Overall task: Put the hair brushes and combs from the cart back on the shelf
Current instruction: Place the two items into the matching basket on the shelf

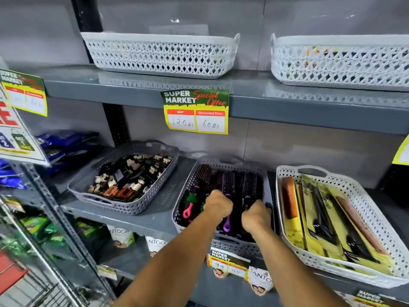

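Spanning the frame, grey shelf (141,220), on it the middle grey basket (188,185) of hair brushes (230,182), left hand (218,206) and right hand (256,217) both fisted around brush handles inside it

Two bare arms come up from the bottom of the picture. No sleeves show on them; both forearms are uncovered all the way down to the picture's edge. There is no watch, no band and no bracelet on either wrist. The left hand (218,206) and the right hand (256,216) wear no gloves. No rings can be seen, though the fingers are mostly hidden from here. Only the backs of the hands and the knuckles show. The arms look smooth, with no marks or drawings on them.
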`<state>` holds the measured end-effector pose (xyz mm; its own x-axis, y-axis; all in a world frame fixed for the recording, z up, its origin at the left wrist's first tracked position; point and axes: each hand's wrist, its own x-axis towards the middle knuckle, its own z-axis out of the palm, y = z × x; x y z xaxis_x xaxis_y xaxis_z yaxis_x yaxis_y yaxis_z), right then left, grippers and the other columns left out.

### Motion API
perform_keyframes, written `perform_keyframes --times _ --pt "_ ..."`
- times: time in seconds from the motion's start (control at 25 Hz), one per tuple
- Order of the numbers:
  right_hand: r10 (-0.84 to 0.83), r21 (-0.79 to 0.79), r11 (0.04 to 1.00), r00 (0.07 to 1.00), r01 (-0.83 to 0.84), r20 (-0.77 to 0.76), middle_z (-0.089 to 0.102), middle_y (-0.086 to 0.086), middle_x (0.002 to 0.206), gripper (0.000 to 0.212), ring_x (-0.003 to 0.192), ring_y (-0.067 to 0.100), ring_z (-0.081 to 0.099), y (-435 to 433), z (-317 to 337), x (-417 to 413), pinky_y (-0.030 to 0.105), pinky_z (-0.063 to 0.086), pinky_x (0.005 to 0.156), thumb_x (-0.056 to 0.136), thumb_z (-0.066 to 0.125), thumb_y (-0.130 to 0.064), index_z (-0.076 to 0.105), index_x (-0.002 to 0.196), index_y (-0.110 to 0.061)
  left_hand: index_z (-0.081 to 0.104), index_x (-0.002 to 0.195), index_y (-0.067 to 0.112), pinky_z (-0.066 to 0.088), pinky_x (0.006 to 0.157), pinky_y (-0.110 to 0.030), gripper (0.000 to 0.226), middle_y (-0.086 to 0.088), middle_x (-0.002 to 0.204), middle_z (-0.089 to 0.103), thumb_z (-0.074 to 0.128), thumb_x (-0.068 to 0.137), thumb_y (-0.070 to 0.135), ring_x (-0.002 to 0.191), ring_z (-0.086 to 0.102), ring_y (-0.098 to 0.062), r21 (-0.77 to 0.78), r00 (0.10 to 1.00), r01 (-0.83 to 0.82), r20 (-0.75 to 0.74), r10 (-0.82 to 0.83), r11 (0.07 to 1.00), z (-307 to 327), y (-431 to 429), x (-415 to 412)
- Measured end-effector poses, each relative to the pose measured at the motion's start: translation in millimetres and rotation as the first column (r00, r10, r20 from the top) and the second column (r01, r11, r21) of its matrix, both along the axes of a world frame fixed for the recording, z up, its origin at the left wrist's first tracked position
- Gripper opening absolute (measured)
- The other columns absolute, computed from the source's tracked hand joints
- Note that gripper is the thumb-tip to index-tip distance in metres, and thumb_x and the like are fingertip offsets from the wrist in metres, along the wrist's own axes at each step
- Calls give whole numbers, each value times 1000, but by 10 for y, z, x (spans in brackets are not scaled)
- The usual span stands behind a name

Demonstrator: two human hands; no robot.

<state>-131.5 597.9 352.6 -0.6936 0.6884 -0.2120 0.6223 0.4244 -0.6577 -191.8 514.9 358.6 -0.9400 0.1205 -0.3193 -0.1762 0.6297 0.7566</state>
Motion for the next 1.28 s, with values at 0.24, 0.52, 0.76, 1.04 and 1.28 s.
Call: perform_keyframes --times 0.24,0.52,0.76,1.04,1.28 --pt "9 58 998 972 5 -234 40 26 137 44 113 39 53 -34 89 106 38 46 91 88 52 -8 42 130 -3 62 100 5 50 90 -39 22 -18 111 66 52 80 7 107 60 -37 -131 991 65 -105 -79 989 84 -115 85" --pt "508 389 862 552 -326 -662 49 12 128 39 121 21 47 -812 216 469 21 30 107 85 55 -12 54 124 -7 64 120 16 48 98 -40 34 -13 119 66 51 89 23 112 60 -31 104 914 -107 -381 139 989 150 -1149 670" --pt "793 502 580 306 -641 -526 47 16 138 48 129 27 41 -2038 -112 510 33 29 110 88 47 -22 44 132 -5 56 129 1 39 107 -44 51 -25 134 53 44 92 34 125 48 -40 -29 634 -555 -663 399 832 -297 -2704 1532" --pt "952 554 277 149 -785 -266 44 17 145 55 135 35 37 -3268 -779 355 50 30 111 88 43 -28 43 136 -3 45 138 3 35 108 -56 52 -30 146 39 38 93 30 134 35 -49 -410 681 -729 -517 518 549 -1102 -4127 2034" --pt "997 434 -19 13 -901 71 28 14 155 62 144 31 21 -4023 -1570 227 50 19 117 88 39 -31 29 144 -6 17 152 12 18 120 -48 59 -22 161 8 33 98 29 148 8 -37 -530 728 -661 -281 626 531 -1916 -4830 2122"
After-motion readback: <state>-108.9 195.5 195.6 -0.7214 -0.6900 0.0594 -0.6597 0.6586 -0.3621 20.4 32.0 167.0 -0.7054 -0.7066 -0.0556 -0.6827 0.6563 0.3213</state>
